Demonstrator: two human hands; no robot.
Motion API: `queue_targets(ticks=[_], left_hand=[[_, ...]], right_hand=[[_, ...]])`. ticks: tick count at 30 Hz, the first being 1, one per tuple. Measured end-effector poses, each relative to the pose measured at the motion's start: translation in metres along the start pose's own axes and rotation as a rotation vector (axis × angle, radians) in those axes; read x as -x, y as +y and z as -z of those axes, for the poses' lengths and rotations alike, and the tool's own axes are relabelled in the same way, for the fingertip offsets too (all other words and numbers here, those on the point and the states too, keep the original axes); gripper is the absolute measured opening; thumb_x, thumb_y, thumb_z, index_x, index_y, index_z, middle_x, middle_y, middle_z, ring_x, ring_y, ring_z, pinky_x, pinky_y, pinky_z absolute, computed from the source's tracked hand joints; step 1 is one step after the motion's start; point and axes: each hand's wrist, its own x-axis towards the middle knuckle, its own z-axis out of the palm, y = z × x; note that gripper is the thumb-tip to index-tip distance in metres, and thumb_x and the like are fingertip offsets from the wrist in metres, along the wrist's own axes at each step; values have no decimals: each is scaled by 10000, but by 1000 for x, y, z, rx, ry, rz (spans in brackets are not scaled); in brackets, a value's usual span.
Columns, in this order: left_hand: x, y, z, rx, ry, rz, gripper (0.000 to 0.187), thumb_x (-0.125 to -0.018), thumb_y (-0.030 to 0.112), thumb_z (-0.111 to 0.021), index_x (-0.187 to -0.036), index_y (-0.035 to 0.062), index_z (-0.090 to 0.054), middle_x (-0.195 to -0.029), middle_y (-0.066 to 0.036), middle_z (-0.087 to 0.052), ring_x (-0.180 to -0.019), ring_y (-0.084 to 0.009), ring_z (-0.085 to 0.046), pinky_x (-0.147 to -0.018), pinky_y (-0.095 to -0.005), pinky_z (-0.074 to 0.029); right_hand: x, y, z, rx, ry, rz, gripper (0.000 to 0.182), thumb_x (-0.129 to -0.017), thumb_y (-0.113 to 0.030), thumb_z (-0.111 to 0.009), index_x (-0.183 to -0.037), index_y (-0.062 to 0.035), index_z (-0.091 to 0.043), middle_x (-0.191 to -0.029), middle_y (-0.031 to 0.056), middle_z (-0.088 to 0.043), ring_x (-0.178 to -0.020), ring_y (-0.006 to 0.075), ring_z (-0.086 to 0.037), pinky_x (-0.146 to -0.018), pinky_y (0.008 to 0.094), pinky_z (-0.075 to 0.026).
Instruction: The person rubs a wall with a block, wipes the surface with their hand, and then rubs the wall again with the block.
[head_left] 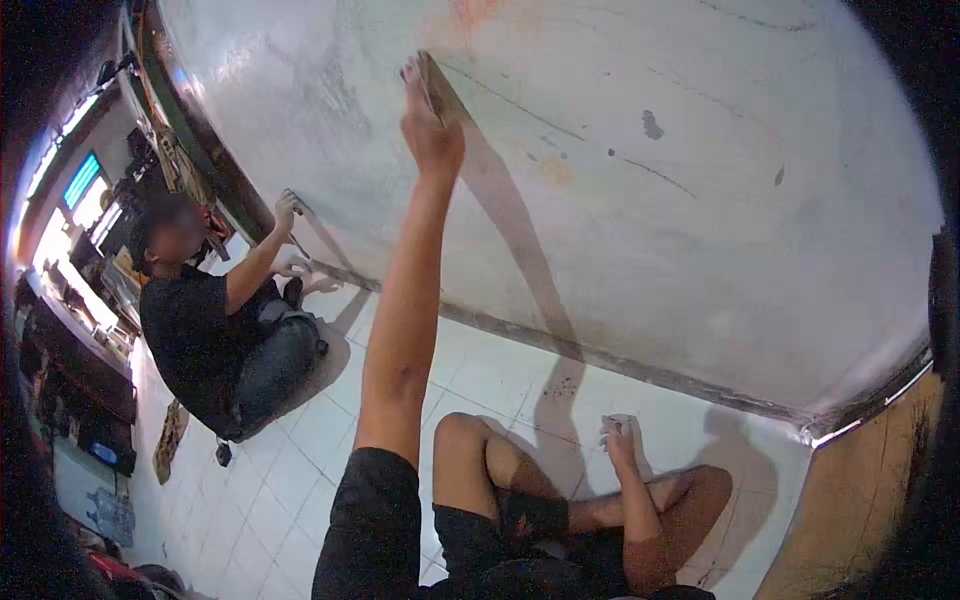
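My left arm is stretched up, and my left hand [433,140] is closed around a thin, flat, dark-edged piece [430,85] pressed to the wall [640,230]. The wall is pale, with grey patches, dark scratch lines and a faint orange stain. My right hand [620,442] is low beside my bent leg, just over the tiled floor, its fingers curled. I cannot tell what is inside those fingers. My crossed legs [465,465] rest on the floor close to the foot of the wall.
At the left a person [200,320] in a dark shirt sits by the same wall, one hand [287,210] against it. White floor tiles [270,500] run between us. A brown board [850,490] stands at right. A patterned cloth [170,443] and a clear water jug [110,515] are at left.
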Motion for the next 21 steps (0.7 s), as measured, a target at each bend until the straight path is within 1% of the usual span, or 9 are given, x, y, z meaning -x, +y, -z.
queue_targets(ticks=[1, 3, 5, 7, 12, 16, 17, 18, 21], left_hand=[[18, -1, -2, 14, -34, 34, 572, -805, -97, -402, -1376, -72, -376, -1381, -304, -428, -1326, -398, -382, -1012, -412, -411], [63, 10, -1, 44, -105, 106, 564, -813, -98, -392, -1377, -74, -373, -1405, -292, -408, -1361, -399, -329, -1053, -420, -373], [75, 9, -1, 5, -69, 29, 589, -793, -101, -391, -1380, -67, -368, -1410, -292, -402, -1351, -429, -328, -1074, -436, -347], [65, 8, -6, -10, -36, 3, 592, -790, -95, -396, -1380, -66, -364, -1401, -293, -410, -1333, -456, -336, -1088, -456, -326], [-26, -6, 2, -61, -49, 29, 501, -878, -5, -438, -1368, -81, -365, -1379, -298, -429, -1303, -477, -361, -1107, -494, -279], [-9, 4, 1, -49, -47, 15, 452, -946, 75, -443, -1370, -69, -377, -1409, -289, -397, -1341, -457, -319, -1133, -490, -224], [9, 0, -6, -142, -7, -82, 442, -959, 74, -420, -1373, -72, -373, -1401, -290, -407, -1347, -457, -314, -1129, -512, -223], [30, 7, -9, -121, -10, -60, 430, -968, 89, -411, -1366, -72, -382, -1397, -289, -413, -1350, -456, -311, -1126, -522, -221], [49, 10, -7, -162, 6, -9, 411, -981, 118, -403, -1344, -76, -399, -1372, -292, -436, -1350, -461, -308, -1122, -540, -217]], right_hand=[[3, -5, -1, 16, -6, -5, 298, -922, -339, -584, -1019, -60, -545, -755, 52, -582, -572, 132, -553, -476, 273, -411], [-20, 53, 5, 139, 23, 291, 316, -930, -351, -573, -1047, -59, -544, -745, 49, -582, -574, 131, -557, -466, 269, -408], [-20, 48, 1, 112, 33, 257, 335, -938, -369, -562, -1065, -59, -544, -738, 49, -582, -568, 131, -557, -459, 264, -406], [14, -26, -2, -51, 27, -117, 356, -946, -391, -550, -1074, -59, -545, -736, 51, -583, -553, 130, -552, -453, 259, -405], [11, -9, -1, -114, 3, -27, 385, -968, -409, -509, -1125, -57, -508, -710, 68, -580, -515, 127, -541, -430, 256, -401], [6, -13, 0, -66, -12, -26, 381, -977, -401, -494, -1118, -46, -505, -684, 65, -579, -512, 122, -538, -425, 261, -398], [0, -3, 1, -12, 0, 97, 374, -978, -397, -494, -1102, -45, -513, -682, 62, -579, -514, 121, -538, -429, 262, -400], [-9, 23, 3, 41, 14, 220, 367, -978, -393, -495, -1087, -44, -521, -680, 59, -580, -515, 121, -538, -433, 263, -401], [-29, 71, 10, 146, 23, 367, 355, -977, -385, -499, -1082, -46, -518, -679, 57, -583, -511, 122, -537, -434, 264, -405]])
